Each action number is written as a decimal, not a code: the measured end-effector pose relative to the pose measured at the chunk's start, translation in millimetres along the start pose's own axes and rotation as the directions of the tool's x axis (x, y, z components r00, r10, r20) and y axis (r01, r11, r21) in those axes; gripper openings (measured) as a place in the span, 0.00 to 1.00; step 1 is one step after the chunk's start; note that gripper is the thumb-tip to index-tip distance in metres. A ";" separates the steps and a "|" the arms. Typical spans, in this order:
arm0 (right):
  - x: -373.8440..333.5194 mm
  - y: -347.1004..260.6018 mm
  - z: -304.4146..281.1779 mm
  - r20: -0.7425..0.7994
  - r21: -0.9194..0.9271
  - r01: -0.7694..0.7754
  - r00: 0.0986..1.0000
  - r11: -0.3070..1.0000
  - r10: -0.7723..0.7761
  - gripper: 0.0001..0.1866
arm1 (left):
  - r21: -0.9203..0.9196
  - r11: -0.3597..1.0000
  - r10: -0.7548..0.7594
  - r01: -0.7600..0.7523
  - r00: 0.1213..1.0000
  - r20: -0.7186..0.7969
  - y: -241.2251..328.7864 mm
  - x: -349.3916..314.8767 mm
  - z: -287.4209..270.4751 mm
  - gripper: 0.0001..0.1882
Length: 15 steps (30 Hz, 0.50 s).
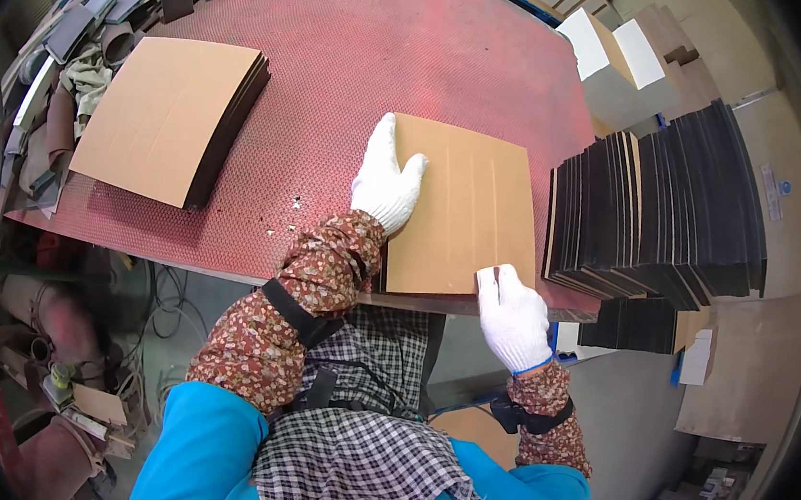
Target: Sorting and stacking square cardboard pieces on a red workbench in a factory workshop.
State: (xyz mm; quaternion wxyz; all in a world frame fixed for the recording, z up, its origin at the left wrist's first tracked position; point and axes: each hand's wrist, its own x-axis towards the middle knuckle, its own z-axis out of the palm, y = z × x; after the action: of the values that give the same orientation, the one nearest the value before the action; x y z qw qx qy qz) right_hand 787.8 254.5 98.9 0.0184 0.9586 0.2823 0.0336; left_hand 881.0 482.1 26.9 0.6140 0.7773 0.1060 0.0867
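A tan cardboard sheet with faint lengthwise creases lies in front of me at the table's near edge, apparently on a dark layer or stack. My left hand, in a white glove, rests along its left edge, thumb spread from the fingers and lying over the surface. At the sheet's near right corner, my gloved right hand has its fingers curled together. A small dark bit shows between those fingertips; what it is stays hidden. Further left stands a stack of dark-edged boards topped with a similar tan sheet.
Red mesh-patterned matting covers the table. Black-edged boards stand packed in a long row at the right. Mixed scraps and rolls crowd the left edge. White and tan boxes stand at the back right. Cables hang below the table.
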 end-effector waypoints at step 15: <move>159.6 47.1 36.4 -0.086 0.134 -0.257 0.959 0.957 0.270 0.18 | -0.020 1.000 0.022 -0.023 0.999 -0.038 -6.2 -0.8 4.2 0.39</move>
State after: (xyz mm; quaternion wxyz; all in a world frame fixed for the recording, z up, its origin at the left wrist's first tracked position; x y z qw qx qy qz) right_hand 949.8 300.9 73.8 -0.0592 0.9840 0.1539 0.0680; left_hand 881.0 479.3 19.9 0.6189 0.7703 0.1079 0.1093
